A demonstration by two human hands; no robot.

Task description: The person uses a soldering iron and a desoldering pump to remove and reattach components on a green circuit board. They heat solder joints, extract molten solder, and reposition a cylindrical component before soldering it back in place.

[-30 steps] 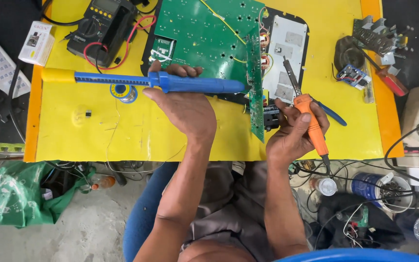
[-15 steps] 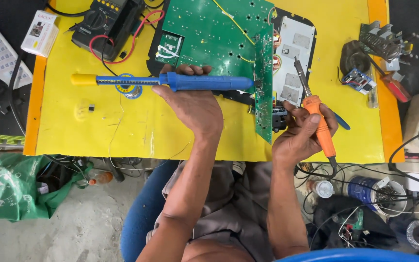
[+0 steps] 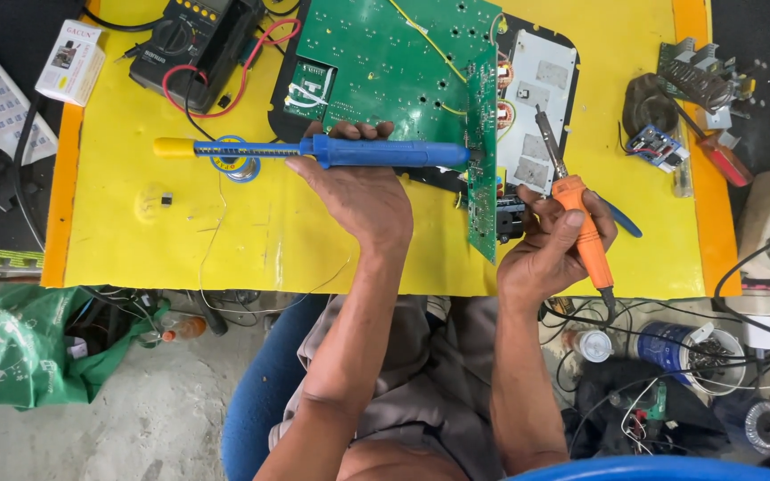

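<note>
My left hand (image 3: 358,191) grips a blue desoldering pump (image 3: 385,151) that lies level, its yellow plunger end pointing left. The pump's tip meets a narrow green circuit board (image 3: 483,160) standing on edge. My right hand (image 3: 545,258) holds an orange-handled soldering iron (image 3: 581,227), whose metal tip points up and left, close to the narrow board's right side. Behind them a large green circuit board (image 3: 385,62) lies on a black and white device casing (image 3: 536,80).
All this sits on a yellow table (image 3: 225,240). A black multimeter (image 3: 193,40) with red leads and a white box (image 3: 71,61) are at the back left, and a solder spool (image 3: 235,167) is under the pump. Small parts and a red screwdriver (image 3: 719,156) lie right. A green bag (image 3: 28,343) is on the floor.
Both hands keep their grips. The pump has shifted slightly right, its tip closer against the narrow board. The iron has barely moved.
</note>
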